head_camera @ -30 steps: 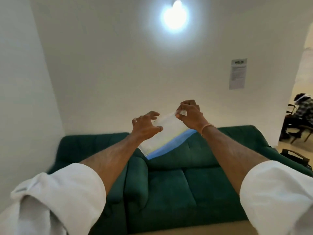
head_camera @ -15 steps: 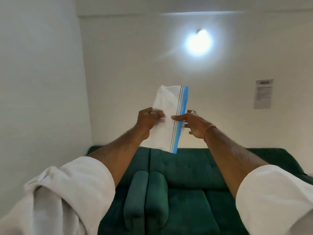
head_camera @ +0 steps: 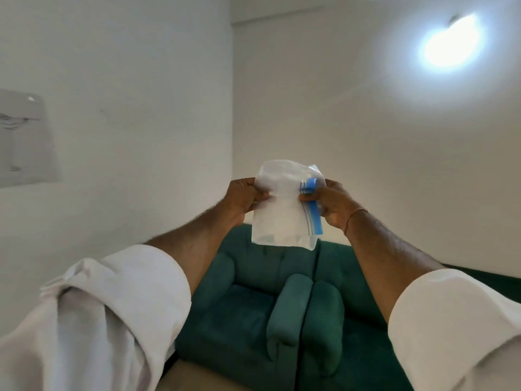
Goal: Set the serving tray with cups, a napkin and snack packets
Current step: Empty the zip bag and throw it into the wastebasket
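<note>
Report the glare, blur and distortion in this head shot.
Head view: the wall lamp blooms into a wide glare at upper right; the white cloth and both hands, left hand and right hand, are softly blurred; the wide-angle lens swells the near sleeves.

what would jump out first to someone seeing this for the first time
Both hands, left hand and right hand, hold up a white pouch with a blue strip at centre frame. Below it sit dark green sofas, and a bright lamp glares on the wall at upper right.
</note>
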The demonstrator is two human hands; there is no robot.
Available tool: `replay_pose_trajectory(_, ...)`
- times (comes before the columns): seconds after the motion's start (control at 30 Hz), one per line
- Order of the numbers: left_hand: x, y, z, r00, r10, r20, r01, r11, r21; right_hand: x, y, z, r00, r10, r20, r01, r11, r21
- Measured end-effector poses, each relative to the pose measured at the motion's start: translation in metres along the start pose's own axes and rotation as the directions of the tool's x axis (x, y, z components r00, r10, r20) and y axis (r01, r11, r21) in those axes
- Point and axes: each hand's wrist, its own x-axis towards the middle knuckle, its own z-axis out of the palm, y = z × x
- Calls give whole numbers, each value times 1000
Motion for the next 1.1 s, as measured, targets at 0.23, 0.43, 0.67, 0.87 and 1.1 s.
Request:
replay_pose_trajectory(0.23, -20, -6, -107, 980, -158, -124, 119, 953, -279, 17, 17, 110, 984, -162, 76, 170, 978, -117)
replay_pose_trajectory(0.43, -29, -18, -209, 974, -227, -19, 225, 972, -70, 21, 29, 225, 969, -179, 173, 177, 984, 27)
replay_pose_trajectory(0.67, -13, -80, -369, 897, -105, -429, 113, 994, -6, 47, 105, 376, 894, 146, 424, -220, 967, 131)
replay_pose_trajectory(0.87, -13, -187, -517, 857, -155, -492, 154, 987, -43, 71, 213, 531, 852, 302, 427, -283, 953, -109)
replay_pose_trajectory(1.1, -63, -358, -626, 721, -377, -581, 341, 923, -176, 65, 399, 636, 802, 482, 352, -386, 869, -311)
